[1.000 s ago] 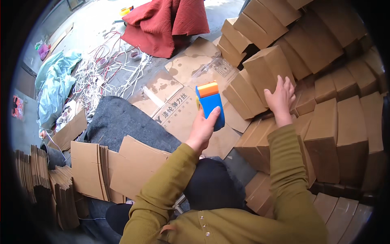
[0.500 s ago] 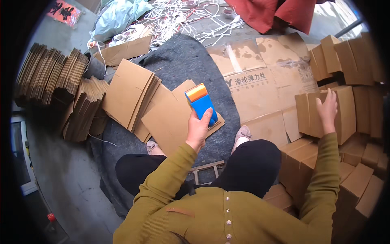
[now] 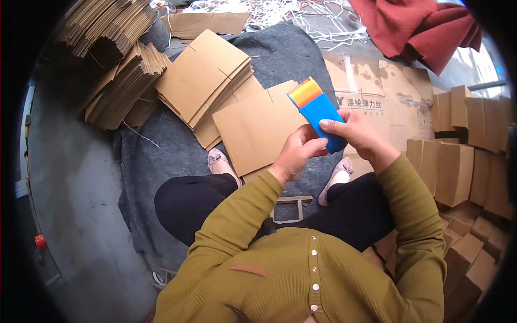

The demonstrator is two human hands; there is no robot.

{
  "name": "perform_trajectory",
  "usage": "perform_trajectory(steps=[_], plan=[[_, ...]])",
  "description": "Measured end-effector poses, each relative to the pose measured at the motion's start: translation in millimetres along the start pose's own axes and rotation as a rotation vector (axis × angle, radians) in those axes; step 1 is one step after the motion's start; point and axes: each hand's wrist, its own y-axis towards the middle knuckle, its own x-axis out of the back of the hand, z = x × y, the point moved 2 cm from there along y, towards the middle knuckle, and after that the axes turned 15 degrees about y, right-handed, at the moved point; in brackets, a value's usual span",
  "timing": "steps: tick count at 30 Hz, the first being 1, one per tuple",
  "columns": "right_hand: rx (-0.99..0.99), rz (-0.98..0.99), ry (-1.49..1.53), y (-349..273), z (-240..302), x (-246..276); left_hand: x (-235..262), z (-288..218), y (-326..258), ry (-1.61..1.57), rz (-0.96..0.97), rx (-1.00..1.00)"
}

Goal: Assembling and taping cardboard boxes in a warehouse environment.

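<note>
Both my hands are on a blue handheld tool (image 3: pixel 321 114) with an orange-yellow end, which looks like a tape dispenser. It is held tilted above the grey cloth, its coloured end pointing up and left. My left hand (image 3: pixel 296 152) grips its lower left side, thumb toward the bottom end. My right hand (image 3: pixel 362 133) is closed round the right side, with the thumb across the blue face. Most of the fingers behind it are hidden. Just beyond my hands, a flat cardboard sheet (image 3: pixel 256 129) lies on other sheets between my feet.
Folded cardboard stacks stand at the left (image 3: pixel 126 81) and on the dark grey cloth (image 3: pixel 280 51). Formed cartons (image 3: pixel 452 169) are piled at my right. Flattened cardboard (image 3: pixel 401 86) covers the floor ahead, near a red cloth (image 3: pixel 414 27) and tangled white strips (image 3: pixel 291 19).
My right hand has left the cartons on the right and come over to the blue tool. My left hand still holds the tool. The view has shifted.
</note>
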Motion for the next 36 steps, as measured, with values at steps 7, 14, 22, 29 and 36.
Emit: perform_trajectory(steps=[7, 14, 22, 29, 36], plan=[[0.371, -0.148, 0.63, -3.3, 35.3, 9.0, 156.1, 87.9, 9.1, -0.133, -0.859, 0.033], [0.464, -0.19, 0.809, -17.9, 54.5, 14.4, 270.3, 195.7, -19.0, 0.702, -1.226, 0.396], [0.416, -0.21, 0.863, -42.8, 41.0, 18.8, 297.2, 230.8, -5.0, -0.002, -1.012, 0.457], [0.511, -0.37, 0.893, -71.4, 42.5, 44.6, 191.0, 291.5, 0.8, -0.692, -0.646, 0.486], [0.545, -0.276, 0.938, -87.7, 45.9, 58.5, 83.9, 258.2, 89.5, -0.338, -0.497, 0.819]])
